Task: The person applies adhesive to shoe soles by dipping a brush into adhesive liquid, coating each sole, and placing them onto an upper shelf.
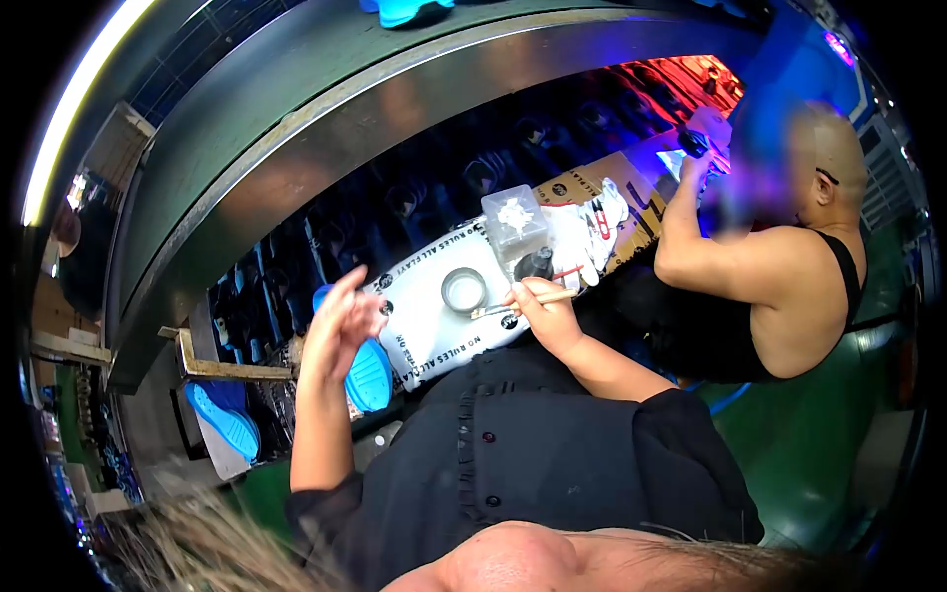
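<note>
My right hand (548, 314) is closed around a brush (566, 294) with a pale wooden handle. Its bristle end lies low over the white printed sheet (418, 335), beside a round cup (464, 291). Whether the bristles touch the sheet I cannot tell. Left of the sheet, my left hand (340, 324) is raised with its fingers apart and nothing in it. Under and beside that hand lies a blue shoe sole (368, 378). Behind the cup stands a clear plastic box (515, 225) with white bits inside, and a small black object (535, 264) sits near my right fingers.
White gloves (614, 209) and a red-handled tool (600, 219) lie on cardboard (641, 219). At right a co-worker (789, 247) holds a dark item under violet light. Dark shoe parts line the far side below a metal ledge (326, 138). Another blue sole (225, 419) lies at left.
</note>
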Demonstrator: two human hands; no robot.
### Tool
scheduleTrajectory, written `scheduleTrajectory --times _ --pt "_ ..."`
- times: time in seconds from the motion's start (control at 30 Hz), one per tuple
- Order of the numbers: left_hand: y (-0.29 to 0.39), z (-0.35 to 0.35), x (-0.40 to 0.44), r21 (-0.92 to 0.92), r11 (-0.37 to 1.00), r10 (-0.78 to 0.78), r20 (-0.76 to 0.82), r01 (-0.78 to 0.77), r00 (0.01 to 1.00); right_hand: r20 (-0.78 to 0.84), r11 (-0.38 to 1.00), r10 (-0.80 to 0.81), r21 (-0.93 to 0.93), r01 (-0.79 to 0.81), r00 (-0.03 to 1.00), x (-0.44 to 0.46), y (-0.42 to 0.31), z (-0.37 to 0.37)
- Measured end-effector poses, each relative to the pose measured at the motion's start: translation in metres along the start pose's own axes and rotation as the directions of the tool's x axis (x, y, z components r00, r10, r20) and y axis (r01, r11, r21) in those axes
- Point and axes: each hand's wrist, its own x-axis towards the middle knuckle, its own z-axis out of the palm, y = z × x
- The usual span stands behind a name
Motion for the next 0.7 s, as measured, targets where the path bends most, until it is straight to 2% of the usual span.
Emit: scheduleTrajectory --times 0.07,0.1,0.13,0.17,0.2,0.23,0.3,0.33,0.37,0.4,0.43,0.47,0.53,0.6,0.67,0.7 --pt "-0.024 -0.043 -0.050 0.057 0.995 -0.063 -0.271 0.081 0.961 0.027 1.000 0.002 -0.019 -0.001 1.000 0.004 0.008 0.005" --pt "-0.035 -0.065 -0.075 0.074 0.993 -0.053 -0.426 0.093 0.903 0.049 1.000 0.025 0.004 -0.025 0.998 0.004 0.008 0.010" --pt "-0.052 -0.095 -0.102 0.043 0.999 0.003 -0.601 0.028 0.799 0.075 0.998 0.051 0.024 -0.052 0.996 0.005 0.008 0.014" --pt "-0.064 -0.126 -0.131 0.002 0.999 0.032 -0.766 -0.047 0.642 0.101 0.998 0.038 0.055 -0.044 0.994 0.007 0.013 0.017" --pt "-0.101 -0.203 -0.170 0.038 0.989 0.111 -0.835 -0.146 0.538 0.132 0.998 0.039 0.053 -0.046 0.991 0.008 0.014 0.021" --pt "-0.105 -0.225 -0.197 0.015 0.992 0.051 -0.958 -0.128 0.283 0.123 0.995 0.064 0.070 -0.073 0.990 0.007 0.015 0.026" --pt "-0.122 -0.277 -0.250 -0.017 0.980 -0.014 -1.000 -0.199 0.016 0.123 0.996 0.065 0.056 -0.072 0.990 0.010 0.014 0.039" --pt "-0.115 -0.271 -0.263 -0.038 0.970 -0.053 -0.997 -0.238 -0.054 0.119 0.997 0.068 0.022 -0.071 0.991 0.013 0.016 0.043" --pt "-0.111 -0.277 -0.277 -0.101 0.961 -0.115 -0.993 -0.256 -0.038 0.150 0.994 0.100 0.016 -0.104 0.984 0.014 0.018 0.045" --pt "-0.122 -0.307 -0.299 -0.188 0.922 -0.179 -0.982 -0.339 0.058 0.147 0.989 0.132 0.045 -0.140 0.980 0.013 0.018 0.048" --pt "-0.113 -0.312 -0.299 -0.291 0.860 -0.307 -0.951 -0.419 0.030 0.139 0.984 0.176 -0.038 -0.172 0.975 0.015 0.016 0.048" --pt "-0.101 -0.300 -0.293 -0.291 0.849 -0.295 -0.954 -0.442 0.061 0.133 0.994 0.111 -0.024 -0.109 0.985 0.016 0.020 0.051" --pt "-0.100 -0.319 -0.291 -0.328 0.804 -0.257 -0.944 -0.496 0.207 0.095 0.985 0.174 -0.009 -0.174 0.980 0.015 0.016 0.052" --pt "-0.092 -0.324 -0.274 -0.307 0.788 -0.254 -0.952 -0.534 0.171 0.099 0.983 0.180 0.026 -0.184 0.979 0.017 0.014 0.053" --pt "-0.093 -0.336 -0.259 -0.366 0.811 -0.291 -0.929 -0.457 0.227 0.083 0.983 0.185 -0.017 -0.184 0.979 0.016 0.014 0.056" --pt "-0.088 -0.335 -0.254 -0.403 0.772 -0.336 -0.915 -0.493 0.223 0.088 0.983 0.184 -0.005 -0.184 0.979 0.015 0.013 0.058"
